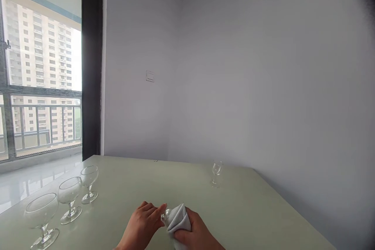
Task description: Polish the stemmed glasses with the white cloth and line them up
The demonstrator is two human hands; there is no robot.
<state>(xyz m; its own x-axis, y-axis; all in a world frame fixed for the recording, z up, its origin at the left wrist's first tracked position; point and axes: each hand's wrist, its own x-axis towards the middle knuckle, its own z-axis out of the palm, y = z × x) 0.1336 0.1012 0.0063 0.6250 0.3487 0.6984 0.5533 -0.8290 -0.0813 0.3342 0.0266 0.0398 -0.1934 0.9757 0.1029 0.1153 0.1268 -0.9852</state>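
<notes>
My left hand (pixel 143 222) is low at the front of the pale green table (pixel 258 218), fingers curled round a glass object (pixel 165 215) of which only a small shiny part shows. Against it from the right, my right hand (pixel 195 235) grips a folded grey cloth (pixel 177 220) wrapped over most of that glass. Three empty stemmed glasses stand in a row at the left: the nearest (pixel 41 218), the middle one (pixel 69 199) and the farthest (pixel 89 183). A smaller stemmed glass (pixel 216 173) stands alone farther back, right of centre.
White walls meet in a corner just behind the table, with a switch plate (pixel 150 76) on the left wall. At the left, a dark window frame (pixel 91 62) borders a balcony with a railing (pixel 41 125); apartment blocks show outside.
</notes>
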